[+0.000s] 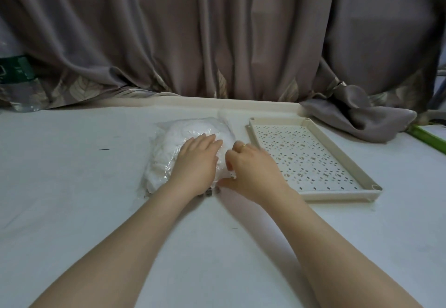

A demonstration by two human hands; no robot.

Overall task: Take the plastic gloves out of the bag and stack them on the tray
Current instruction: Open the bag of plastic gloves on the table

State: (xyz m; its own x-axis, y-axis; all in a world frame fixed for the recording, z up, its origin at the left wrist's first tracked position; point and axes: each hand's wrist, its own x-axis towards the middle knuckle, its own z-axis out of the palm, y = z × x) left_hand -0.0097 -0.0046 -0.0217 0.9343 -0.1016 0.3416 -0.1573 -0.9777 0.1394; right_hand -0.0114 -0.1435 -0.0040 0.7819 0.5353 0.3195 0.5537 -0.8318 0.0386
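A clear plastic bag [169, 153] stuffed with white plastic gloves lies on the white table, left of the tray. My left hand [196, 160] rests flat on top of the bag, fingers straight. My right hand [251, 170] is at the bag's right edge, its fingers curled and pinching the plastic there; a ring shows on one finger. The beige perforated tray [337, 153] sits just right of my hands with nothing on it.
A grey curtain [217, 42] hangs behind the table, and a fold of it lies on the surface by the tray's far right corner. A water bottle [17, 83] stands at the far left. A green-edged object [429, 138] lies at the right edge.
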